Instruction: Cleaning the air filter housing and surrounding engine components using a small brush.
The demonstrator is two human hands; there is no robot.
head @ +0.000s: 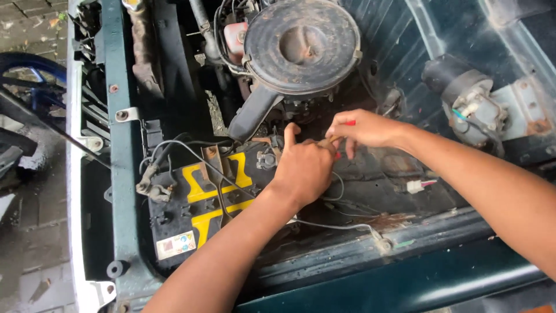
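View down into an open engine bay, nearest parts first. Along the near edge runs the dark green body sill, over which both forearms reach. A thin grey wire trails across the sill side of the bay floor toward the hands. The left hand is curled into a loose fist with the thumb raised; what its fingers enclose cannot be made out. Just beyond and touching it, the right hand pinches a small red-tipped tool between thumb and fingers, its point hidden behind the left hand. Left of the hands sits the black battery with yellow markings, its cable clamp at the left end. A white connector lies to the right. Farthest stands the round black air cleaner housing above the engine.
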